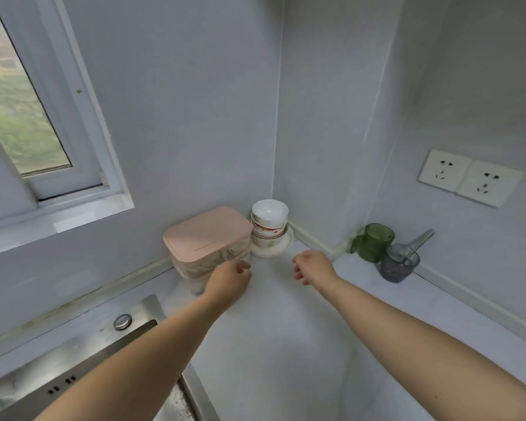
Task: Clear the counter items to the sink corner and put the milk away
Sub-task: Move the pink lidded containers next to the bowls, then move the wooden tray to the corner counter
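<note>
The person leans both bare arms across the pale white counter (pixel 286 329) toward the corner where the two grey walls meet. A rectangular plastic box with a pink lid and a patterned clear body (pixel 207 235) sits there against the back wall, just beyond the end of the stainless steel sink (pixel 73 369). Touching it on the right, tucked deepest into the corner, is a stack of white china bowls with a red and green pattern (pixel 269 218), standing upright on a white plate (pixel 283 247).

The left hand (pixel 230 279) is at the box's near right corner, fingers bent toward it. From here I cannot tell whether its grip holds the box or only rests beside it. The right hand (pixel 315 267) hangs just above the bare counter, near the front edge of the plate but apart from it. Its fingers are loosely curled downward and its grip holds nothing.

Farther right, well apart from both hands, a translucent green cup with a handle (pixel 374 243) stands against the right wall. A smoky grey-blue clear tumbler (pixel 398 264) stands just in front of it, and a metal spoon (pixel 419 243) leans inside the tumbler.

A round metal cap (pixel 122 321) sits on the sink's rim. A white-framed window (pixel 28 117) fills the upper left, and a pair of white wall sockets (pixel 471 177) is mounted on the right wall.
</note>
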